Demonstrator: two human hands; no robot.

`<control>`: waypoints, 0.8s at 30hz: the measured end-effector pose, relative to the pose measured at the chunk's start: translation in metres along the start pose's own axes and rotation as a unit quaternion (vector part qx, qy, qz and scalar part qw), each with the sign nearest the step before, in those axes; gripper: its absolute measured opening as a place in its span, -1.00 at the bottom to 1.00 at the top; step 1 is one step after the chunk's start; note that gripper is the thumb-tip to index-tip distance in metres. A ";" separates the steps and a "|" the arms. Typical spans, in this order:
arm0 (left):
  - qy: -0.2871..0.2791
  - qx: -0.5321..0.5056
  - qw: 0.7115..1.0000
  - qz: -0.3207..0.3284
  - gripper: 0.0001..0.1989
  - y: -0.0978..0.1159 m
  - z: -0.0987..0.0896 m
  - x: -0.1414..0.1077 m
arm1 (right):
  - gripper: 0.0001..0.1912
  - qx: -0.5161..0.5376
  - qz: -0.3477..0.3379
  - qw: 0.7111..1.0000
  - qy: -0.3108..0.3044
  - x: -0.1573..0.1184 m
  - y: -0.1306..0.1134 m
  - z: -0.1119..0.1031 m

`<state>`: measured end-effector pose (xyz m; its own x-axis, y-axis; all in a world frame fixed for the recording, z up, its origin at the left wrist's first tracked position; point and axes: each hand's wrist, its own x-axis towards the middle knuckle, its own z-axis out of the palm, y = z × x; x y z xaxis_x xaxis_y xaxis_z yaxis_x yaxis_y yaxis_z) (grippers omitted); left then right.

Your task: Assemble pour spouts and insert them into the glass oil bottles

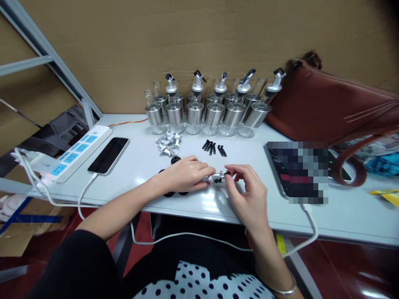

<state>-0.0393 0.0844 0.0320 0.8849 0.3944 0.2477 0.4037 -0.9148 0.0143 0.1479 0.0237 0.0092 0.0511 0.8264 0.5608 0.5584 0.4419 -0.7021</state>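
Observation:
At the table's front edge, my left hand [190, 172] is closed around a silver pour spout [214, 178], its free end pointing right. My right hand [249, 193] pinches a small black part [227, 173] at that end between thumb and forefinger. Whether the two pieces are joined is too small to tell. Small black bits show just under the spout. Black round stoppers [175, 159] lie around my left hand, which partly covers them. Beyond the hands are a pile of silver spouts [169, 144] and several loose black flaps [213, 148].
Glass bottles with steel sleeves [195, 113] stand in rows at the back, some with pourers fitted. Left are a phone [109, 155] and a power strip [79, 151] with cables. A tablet-like device [280, 178], partly pixelated, and a brown bag [330, 104] are at right.

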 end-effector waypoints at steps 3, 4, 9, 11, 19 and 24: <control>0.011 0.004 1.000 0.000 -0.76 0.000 0.000 0.000 | -0.86 0.001 0.010 1.000 0.009 0.000 0.001 0.001; 0.015 0.006 1.000 -0.001 -0.76 0.000 0.000 0.000 | -0.85 0.004 0.014 1.000 0.008 -0.001 0.001 0.001; 0.034 0.019 0.999 0.002 -0.77 -0.001 0.001 0.000 | -0.84 0.013 0.016 1.000 -0.011 -0.001 0.003 0.003; 0.039 0.021 0.999 0.007 -0.78 -0.001 0.001 0.000 | -0.84 0.013 0.008 1.000 -0.013 -0.001 0.003 0.003; 0.039 0.010 0.999 0.006 -0.77 -0.002 0.002 0.000 | -0.85 0.061 0.022 0.998 -0.005 -0.002 0.003 0.004; 0.037 0.005 0.999 0.005 -0.77 -0.002 0.002 0.000 | -0.83 0.047 0.013 0.999 0.001 -0.001 0.003 0.004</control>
<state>-0.0396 0.0859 0.0304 0.8691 0.3776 0.3193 0.3980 -0.9174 0.0015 0.1466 0.0251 0.0045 0.0652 0.8373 0.5429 0.4767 0.4519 -0.7541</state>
